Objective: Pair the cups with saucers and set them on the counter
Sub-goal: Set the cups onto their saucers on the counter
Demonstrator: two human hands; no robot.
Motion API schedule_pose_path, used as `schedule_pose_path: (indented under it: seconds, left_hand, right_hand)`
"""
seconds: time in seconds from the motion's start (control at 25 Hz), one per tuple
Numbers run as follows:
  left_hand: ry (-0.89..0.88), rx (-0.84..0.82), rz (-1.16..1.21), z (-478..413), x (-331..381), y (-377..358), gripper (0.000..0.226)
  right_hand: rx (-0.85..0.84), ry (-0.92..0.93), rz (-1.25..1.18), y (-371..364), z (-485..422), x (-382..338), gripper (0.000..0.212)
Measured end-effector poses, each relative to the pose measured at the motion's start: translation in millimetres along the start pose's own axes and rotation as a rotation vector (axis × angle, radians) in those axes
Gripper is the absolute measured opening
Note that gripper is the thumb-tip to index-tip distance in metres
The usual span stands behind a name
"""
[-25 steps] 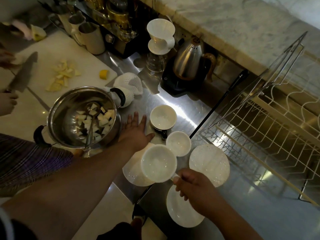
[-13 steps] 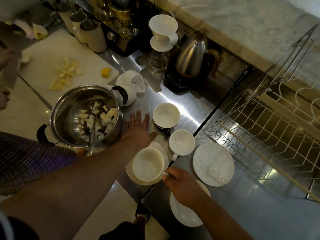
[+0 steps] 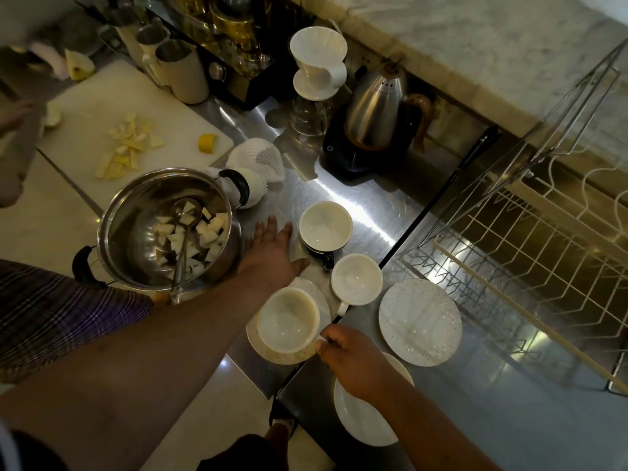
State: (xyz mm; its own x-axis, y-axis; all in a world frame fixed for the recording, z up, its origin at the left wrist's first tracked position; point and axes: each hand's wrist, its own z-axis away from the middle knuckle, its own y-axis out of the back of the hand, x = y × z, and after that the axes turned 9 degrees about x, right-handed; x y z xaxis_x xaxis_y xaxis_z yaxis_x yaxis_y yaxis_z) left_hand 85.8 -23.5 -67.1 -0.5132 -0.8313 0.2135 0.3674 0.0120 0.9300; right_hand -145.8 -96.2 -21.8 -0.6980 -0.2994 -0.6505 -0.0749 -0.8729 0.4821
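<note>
Right hand (image 3: 353,363) pinching handle of white cup (image 3: 288,322), cup seated on saucer (image 3: 319,297) just left; left hand (image 3: 272,256) flat, open

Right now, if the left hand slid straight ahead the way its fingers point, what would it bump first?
Probably nothing soon: the left hand points along bare steel counter, between the pot and the cup. Farther on lies white foam netting, though depth is unclear.

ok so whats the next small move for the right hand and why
Probably let go of the handle. The right hand pinches the handle of the cup, which already seems to sit on its saucer beside the flat left hand. Another cup stands bare by an empty dotted saucer, likely next.
</note>
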Motion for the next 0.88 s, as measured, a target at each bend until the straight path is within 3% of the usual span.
schedule_pose_path:
  seconds: [0.28, 0.4, 0.48, 0.68, 0.8, 0.88]
  left_hand:
    - [0.005, -0.011, -0.005, 0.2, 1.5, 0.9, 0.095]
    - [0.006, -0.001, -0.012, -0.3, 0.1, -1.1, 0.096]
    - [0.006, 0.006, -0.013, -1.4, -1.6, -4.0, 0.096]
    - [0.007, 0.012, 0.015, -4.9, -5.2, -9.9, 0.098]
    - [0.002, 0.02, 0.022, -4.4, -6.2, -10.7, 0.098]
    - [0.002, 0.022, 0.026, -4.1, -6.2, -9.7, 0.098]
  right_hand:
    - [0.029, 0.026, 0.047, 5.7, 7.2, -7.0, 0.017]
    - [0.214, 0.071, 0.111, 16.7, 8.0, -15.7, 0.014]
    - [0.351, 0.03, -0.001, 24.1, 0.1, -29.4, 0.012]
    - [0.564, -0.101, -0.167, 34.8, -43.0, -64.5, 0.034]
    - [0.615, -0.064, -0.043, 34.4, -61.2, -72.0, 0.022]
    - [0.631, -0.039, 0.052, 33.6, -69.0, -73.9, 0.026]
